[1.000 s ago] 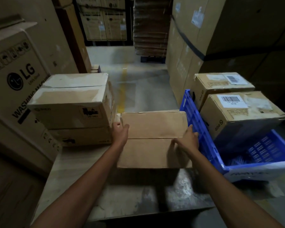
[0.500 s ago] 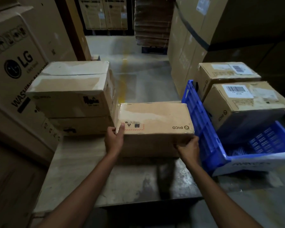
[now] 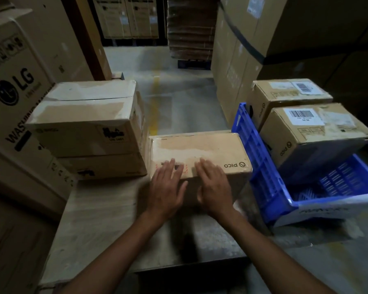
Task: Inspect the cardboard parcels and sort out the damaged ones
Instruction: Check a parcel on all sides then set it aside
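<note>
Two hands lie flat on one cardboard parcel. My left hand and my right hand both have their fingers spread wide, and they press on the near top edge of the PICO parcel. Neither hand grips anything; they only touch the box. This parcel sits on the metal table, in the middle, close to me.

On the left, just beside it, is a stack of two parcels, one on top of the other. The top one looks worn, with peeled tape marks. On the right is a blue plastic crate. One labelled parcel leans in the crate, and another labelled parcel sits beyond it, farther away.

I think the sorting is partly done, since some boxes are in the crate and some are stacked. I cannot tell which pile is for the damaged ones. The parcel under my hands is the one being checked now. Its top looks smooth to me, with some pale tape marks. It still needs a place.
</note>
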Demonstrator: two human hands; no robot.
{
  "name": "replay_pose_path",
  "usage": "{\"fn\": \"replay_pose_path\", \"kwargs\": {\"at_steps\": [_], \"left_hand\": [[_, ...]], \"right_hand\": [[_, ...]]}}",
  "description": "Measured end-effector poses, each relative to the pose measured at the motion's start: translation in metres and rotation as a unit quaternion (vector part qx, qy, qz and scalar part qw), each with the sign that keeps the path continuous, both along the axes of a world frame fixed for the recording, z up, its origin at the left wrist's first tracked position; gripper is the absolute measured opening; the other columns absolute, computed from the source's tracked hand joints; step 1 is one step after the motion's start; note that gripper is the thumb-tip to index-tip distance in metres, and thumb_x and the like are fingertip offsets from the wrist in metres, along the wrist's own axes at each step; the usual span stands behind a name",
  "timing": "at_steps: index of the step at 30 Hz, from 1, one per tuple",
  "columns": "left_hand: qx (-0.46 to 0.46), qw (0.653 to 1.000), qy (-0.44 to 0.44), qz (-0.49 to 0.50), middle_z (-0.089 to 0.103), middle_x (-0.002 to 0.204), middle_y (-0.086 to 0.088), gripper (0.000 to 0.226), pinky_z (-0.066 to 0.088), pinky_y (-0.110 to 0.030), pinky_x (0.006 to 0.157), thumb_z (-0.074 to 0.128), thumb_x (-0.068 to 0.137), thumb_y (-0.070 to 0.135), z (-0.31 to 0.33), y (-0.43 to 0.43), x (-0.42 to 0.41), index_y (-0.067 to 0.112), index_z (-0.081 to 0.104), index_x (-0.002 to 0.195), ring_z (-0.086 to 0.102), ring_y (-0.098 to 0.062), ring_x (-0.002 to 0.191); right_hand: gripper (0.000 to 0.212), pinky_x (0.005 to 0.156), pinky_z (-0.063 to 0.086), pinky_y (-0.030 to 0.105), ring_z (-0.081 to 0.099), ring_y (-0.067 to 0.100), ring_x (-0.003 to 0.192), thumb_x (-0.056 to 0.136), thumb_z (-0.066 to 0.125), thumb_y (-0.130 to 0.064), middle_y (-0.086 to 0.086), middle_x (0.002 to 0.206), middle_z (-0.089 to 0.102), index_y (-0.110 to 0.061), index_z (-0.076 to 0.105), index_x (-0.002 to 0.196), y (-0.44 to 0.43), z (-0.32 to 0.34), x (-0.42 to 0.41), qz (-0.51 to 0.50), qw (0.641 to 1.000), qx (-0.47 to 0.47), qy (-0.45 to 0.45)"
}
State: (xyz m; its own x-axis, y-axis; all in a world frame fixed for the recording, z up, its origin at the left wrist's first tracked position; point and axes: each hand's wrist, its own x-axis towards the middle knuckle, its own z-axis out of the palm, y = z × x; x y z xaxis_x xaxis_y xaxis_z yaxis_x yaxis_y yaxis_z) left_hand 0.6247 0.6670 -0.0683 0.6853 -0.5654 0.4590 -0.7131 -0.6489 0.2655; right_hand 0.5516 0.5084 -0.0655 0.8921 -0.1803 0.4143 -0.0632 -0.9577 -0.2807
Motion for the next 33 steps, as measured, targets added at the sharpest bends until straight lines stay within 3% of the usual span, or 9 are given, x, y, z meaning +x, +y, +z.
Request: {"fn": "replay_pose_path", "kwargs": {"at_steps": [4,8,10,11,14,17,22,27,33], "left_hand": [[0.066,0.997,0.022,0.022,0.059,0.137,-0.017,0.050,0.044,-0.046,0.105,0.040,0.096,0.043,0.000,-0.002,0.004,0.014,0.065,0.130,0.054,-0.036,0.128],[0.066,0.998,0.012,0.005,0.063,0.107,-0.009,0.033,0.040,-0.040,0.084,0.040,0.095,0.035,0.026,-0.010,0.021,0.017,0.068,0.098,0.058,-0.031,0.098],[0.058,0.998,0.030,0.004,0.063,0.122,-0.015,0.036,0.042,-0.045,0.097,0.040,0.095,0.033,0.034,-0.016,0.033,0.015,0.070,0.103,0.057,-0.036,0.114],[0.065,0.996,0.059,0.010,0.054,0.140,-0.017,0.040,0.037,-0.048,0.109,0.038,0.098,0.032,0.037,-0.018,0.038,0.015,0.067,0.120,0.048,-0.036,0.132],[0.138,0.978,0.149,0.042,0.014,0.166,-0.007,0.052,0.008,-0.044,0.124,0.028,0.106,0.035,0.034,-0.020,0.048,0.019,0.028,0.156,0.009,-0.024,0.154],[0.164,0.974,0.146,0.049,0.014,0.166,-0.007,0.053,0.007,-0.042,0.124,0.028,0.106,0.037,0.032,-0.022,0.048,0.020,0.026,0.156,0.009,-0.024,0.154],[0.150,0.979,0.124,0.051,0.034,0.155,-0.013,0.037,0.023,-0.045,0.119,0.037,0.103,0.032,0.047,-0.034,0.062,0.018,0.047,0.135,0.029,-0.028,0.144],[0.132,0.971,0.201,0.002,0.011,0.167,-0.006,0.051,0.006,-0.044,0.125,0.025,0.108,0.032,0.048,-0.066,0.061,0.020,0.023,0.157,0.007,-0.022,0.154],[0.164,0.965,0.200,0.026,0.016,0.166,-0.005,0.051,0.005,-0.048,0.124,0.023,0.107,0.038,0.049,-0.071,0.062,0.025,0.025,0.156,0.010,-0.024,0.153]], "right_hand": [[0.062,0.108,0.038,0.048,0.054,0.032,0.130,0.075,0.052,-0.038,0.014,0.139,0.060,-0.011,0.064,0.130,-0.002,-0.005,0.002,-0.001,0.998,-0.052,0.036],[0.035,0.079,0.046,0.041,0.062,0.029,0.094,0.089,0.047,-0.043,0.008,0.105,0.067,-0.017,0.069,0.096,-0.006,0.022,0.024,-0.024,0.997,-0.067,0.018],[0.035,0.087,0.045,0.044,0.060,0.030,0.107,0.097,0.046,-0.044,0.010,0.118,0.065,-0.018,0.067,0.111,-0.008,0.034,0.043,-0.017,0.995,-0.062,0.073],[0.042,0.100,0.043,0.048,0.054,0.033,0.125,0.101,0.044,-0.044,0.013,0.137,0.058,-0.017,0.061,0.129,-0.009,0.036,0.051,-0.001,0.992,-0.059,0.111],[0.062,0.123,0.014,0.051,0.015,0.031,0.154,0.106,0.021,-0.052,0.014,0.167,0.019,-0.020,0.026,0.159,-0.009,0.031,0.060,0.030,0.976,-0.043,0.213],[0.067,0.122,0.013,0.050,0.016,0.030,0.154,0.103,0.012,-0.055,0.012,0.167,0.019,-0.022,0.026,0.159,-0.009,0.025,0.056,0.022,0.978,-0.041,0.204],[0.055,0.107,0.034,0.055,0.039,0.030,0.137,0.100,0.034,-0.057,0.011,0.151,0.042,-0.025,0.042,0.144,-0.023,0.059,0.077,0.044,0.966,-0.115,0.227],[0.070,0.116,0.005,0.070,-0.001,0.031,0.156,0.099,0.027,-0.063,0.008,0.170,0.001,-0.033,0.011,0.161,-0.048,0.052,0.077,0.001,0.957,-0.063,0.285],[0.069,0.117,0.006,0.067,0.001,0.029,0.156,0.100,0.029,-0.061,0.004,0.170,0.000,-0.033,0.011,0.161,-0.056,0.052,0.083,0.017,0.954,-0.040,0.296]]}}
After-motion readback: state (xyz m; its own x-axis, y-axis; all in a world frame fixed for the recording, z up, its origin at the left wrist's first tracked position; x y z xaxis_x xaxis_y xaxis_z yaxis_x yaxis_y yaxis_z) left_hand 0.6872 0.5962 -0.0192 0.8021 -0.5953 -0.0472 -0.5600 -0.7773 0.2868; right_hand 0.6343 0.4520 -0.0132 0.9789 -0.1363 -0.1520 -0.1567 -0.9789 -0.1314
